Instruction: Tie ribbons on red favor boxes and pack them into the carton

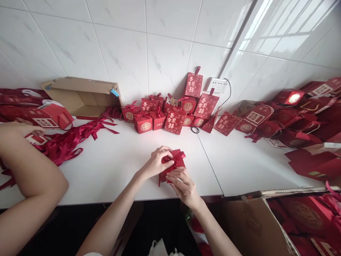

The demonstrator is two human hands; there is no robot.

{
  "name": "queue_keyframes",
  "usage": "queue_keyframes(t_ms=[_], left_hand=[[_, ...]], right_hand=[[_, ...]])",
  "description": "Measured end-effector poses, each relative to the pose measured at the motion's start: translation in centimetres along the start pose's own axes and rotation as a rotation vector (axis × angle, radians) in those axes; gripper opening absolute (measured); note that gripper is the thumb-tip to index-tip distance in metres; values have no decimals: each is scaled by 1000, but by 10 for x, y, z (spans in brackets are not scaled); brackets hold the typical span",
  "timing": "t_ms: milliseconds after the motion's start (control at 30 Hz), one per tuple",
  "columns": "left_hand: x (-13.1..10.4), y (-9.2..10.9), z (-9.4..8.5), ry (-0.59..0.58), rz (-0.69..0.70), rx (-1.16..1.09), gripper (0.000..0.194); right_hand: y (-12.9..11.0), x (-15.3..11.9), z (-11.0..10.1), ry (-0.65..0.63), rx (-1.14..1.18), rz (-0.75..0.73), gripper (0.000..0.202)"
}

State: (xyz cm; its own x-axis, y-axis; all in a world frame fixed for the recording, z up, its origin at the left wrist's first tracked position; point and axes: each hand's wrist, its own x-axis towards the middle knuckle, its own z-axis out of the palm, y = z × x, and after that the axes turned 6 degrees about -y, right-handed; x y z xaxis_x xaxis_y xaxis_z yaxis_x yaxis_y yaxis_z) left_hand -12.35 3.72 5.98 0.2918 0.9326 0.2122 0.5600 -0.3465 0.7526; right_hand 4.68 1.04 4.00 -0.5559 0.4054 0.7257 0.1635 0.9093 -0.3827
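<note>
A small red gift box [179,153] sits on the white table in front of me, with a dark red ribbon bow [181,156] on its top. My left hand [161,160] reaches over the box from the left, thumb and forefinger pinched on the ribbon at the bow. On the near side, my right hand [183,183] has its fingers closed on the ribbon close to the box's front edge. The fingers cover much of the box's top and the middle of the bow.
Red gift boxes [145,124] and printed red bags [174,122] stand along the tiled wall. Loose ribbons [69,140] lie left, near another person's arm [39,170] and an open cardboard box [87,99]. More red packaging [290,121] is piled right, above a full carton [247,220].
</note>
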Motion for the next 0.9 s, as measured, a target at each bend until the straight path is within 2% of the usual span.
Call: queue_keyframes(t_ms=[100,200,367,500,567,633,667,733,800,900], left_hand=[[0,8,1,79,-42,99,9],[-1,12,6,146,-81,98,10],[-1,10,8,151,-122,71,8],[-1,5,6,140,-110,26,9],[-1,1,6,118,-92,-11,11],[-1,-1,6,96,-83,-53,11],[-1,-2,6,90,-81,-70,10],[-1,-2,6,86,-79,-88,9],[-1,-1,6,88,-80,-79,9],[-2,1,5,103,-86,-22,8]], right_hand=[[-1,1,1,13,-26,10,32],[-5,2,5,31,-84,17,32],[-12,2,7,-25,-147,-26,29],[-15,-4,-3,-49,-184,-34,24],[-13,-8,-12,47,-175,99,19],[-8,-8,-22,154,-162,416,27],[-5,-7,-25,144,-139,602,34],[0,-3,-29,-8,-31,903,44],[4,0,-29,-166,141,1029,49],[5,0,-25,-165,317,1046,50]])
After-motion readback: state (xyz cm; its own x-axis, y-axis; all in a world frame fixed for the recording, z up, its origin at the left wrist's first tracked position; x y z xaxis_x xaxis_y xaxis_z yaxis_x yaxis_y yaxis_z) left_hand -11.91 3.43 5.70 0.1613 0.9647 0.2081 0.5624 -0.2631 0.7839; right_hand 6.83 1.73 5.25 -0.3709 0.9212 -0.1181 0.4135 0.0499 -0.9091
